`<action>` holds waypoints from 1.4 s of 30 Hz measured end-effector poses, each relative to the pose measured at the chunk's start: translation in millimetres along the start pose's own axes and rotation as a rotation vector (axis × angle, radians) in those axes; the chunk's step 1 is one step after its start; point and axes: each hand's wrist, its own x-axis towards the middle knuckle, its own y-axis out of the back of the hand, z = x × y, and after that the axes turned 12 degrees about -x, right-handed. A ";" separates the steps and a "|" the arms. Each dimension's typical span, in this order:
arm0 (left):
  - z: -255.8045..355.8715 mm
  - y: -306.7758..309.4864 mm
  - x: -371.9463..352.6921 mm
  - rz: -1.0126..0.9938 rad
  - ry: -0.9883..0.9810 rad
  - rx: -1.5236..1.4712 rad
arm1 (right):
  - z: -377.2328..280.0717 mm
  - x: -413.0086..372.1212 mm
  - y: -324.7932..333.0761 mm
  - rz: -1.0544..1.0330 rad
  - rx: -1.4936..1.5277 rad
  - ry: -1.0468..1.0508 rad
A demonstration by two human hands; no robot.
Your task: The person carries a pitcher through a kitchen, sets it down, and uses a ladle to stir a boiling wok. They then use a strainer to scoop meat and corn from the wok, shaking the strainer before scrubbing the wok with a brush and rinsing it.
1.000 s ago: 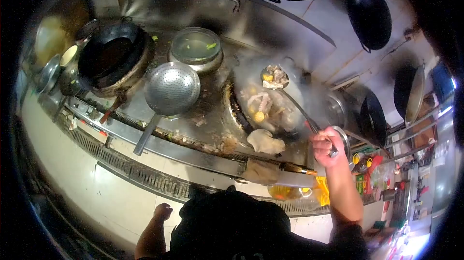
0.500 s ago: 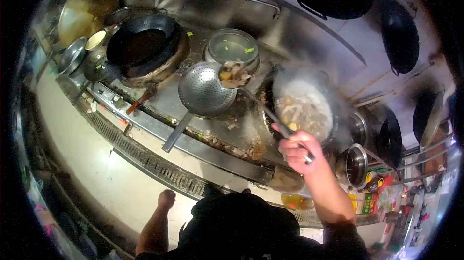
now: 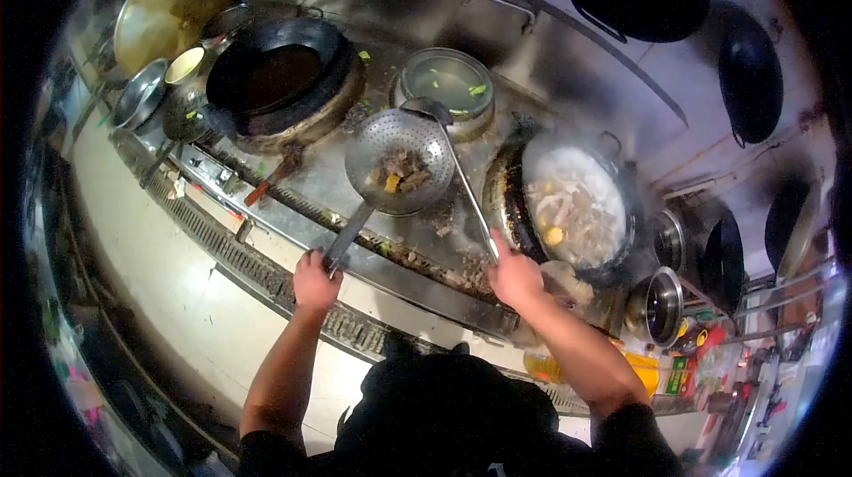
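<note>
My left hand point(image 3: 316, 282) is closed around the end of a long-handled perforated strainer point(image 3: 366, 150). Chunks of cooked food point(image 3: 399, 173), brown with a yellow piece, lie in its bowl. My right hand point(image 3: 516, 276) grips the metal handle of a ladle point(image 3: 427, 109), whose bowl is over the strainer's far rim, close to a round pot of cloudy water point(image 3: 446, 79). To the right, a wok point(image 3: 612, 275) holds steaming, whitish, foamy liquid point(image 3: 577, 202) with pale pieces and some yellow ones.
A large black wok point(image 3: 275, 78) sits on the left burner. Farther left are a metal bowl point(image 3: 140, 97), a cream bowl point(image 3: 185, 65) and another skimmer point(image 3: 185, 118). Metal pots point(image 3: 664, 307) stand at the right. Dark woks point(image 3: 750, 78) hang on the wall. A tap point(image 3: 501, 3) juts out behind.
My left hand has come up and taken the strainer's handle. The ladle, full before, has tipped its food into the strainer; my right hand has moved left and down.
</note>
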 end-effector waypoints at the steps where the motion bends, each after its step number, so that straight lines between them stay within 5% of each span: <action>1: -0.4 -3.7 6.4 -0.002 -0.004 0.002 | 2.5 -1.4 -1.1 0.002 -0.028 -0.035; 4: -5.0 -14.8 18.8 -0.328 0.230 0.111 | 21.1 -15.8 10.7 0.065 0.246 0.059; 7: 2.4 -7.6 13.4 -0.326 0.198 0.159 | 48.2 -33.8 -12.1 0.231 0.405 0.087; 9: 15.8 11.5 3.3 -0.311 0.190 0.214 | 61.1 -57.5 0.2 0.143 0.445 -0.028; 12: 20.4 31.7 -3.5 -0.320 0.178 0.116 | 104.7 -82.8 -2.7 0.318 0.606 -0.161; 16: 17.0 33.2 -22.3 -0.162 0.143 -0.066 | 181.2 -107.2 5.2 0.403 0.329 -0.321; 18: -3.7 13.0 -44.0 0.170 0.226 -0.593 | 220.0 -116.8 -0.5 0.276 0.213 -0.449; 20: -53.3 -26.4 -76.0 0.097 0.518 -1.015 | 249.9 -126.2 -10.5 0.187 0.188 -0.541; 21: -68.2 -47.8 -103.3 -0.022 0.578 -1.144 | 268.9 -131.7 -30.0 0.228 0.142 -0.524; 22: -41.5 -43.0 -118.1 -0.377 0.466 -0.565 | 280.7 -134.1 -41.8 0.267 0.097 -0.504; 23: -5.0 -50.2 -134.5 -0.481 0.171 -0.576 | 284.6 -135.4 -43.7 0.263 0.099 -0.505; 24: 20.6 -62.0 -147.9 -0.639 0.162 -0.690 | 287.3 -140.0 -45.8 0.159 0.270 -0.509; 25: 61.6 -58.7 -147.7 -0.939 0.530 -0.851 | 290.0 -145.3 -47.0 0.055 0.440 -0.511; 26: 121.9 -35.0 -134.3 -1.162 0.402 -0.791 | 286.4 -148.5 -42.3 0.051 0.443 -0.519; 28: 159.8 -52.0 -131.0 -1.499 0.259 -0.745 | 272.1 -148.6 -23.8 -0.190 1.152 -0.747; 32: 185.6 -76.4 -135.1 -1.681 0.063 -0.584 | 270.9 -148.9 -1.9 -0.283 1.510 -0.804; 34: 180.4 -80.9 -147.1 -1.623 -0.193 -0.854 | 280.2 -146.2 -2.9 -0.446 1.743 -0.656; 37: 202.4 -49.1 -148.9 -1.598 -0.280 -0.931 | 280.7 -137.1 -7.5 -0.577 1.948 -0.522; 42: 193.1 -103.1 -171.3 -1.644 0.078 -0.924 | 257.2 -133.6 -0.4 -0.644 2.103 -0.415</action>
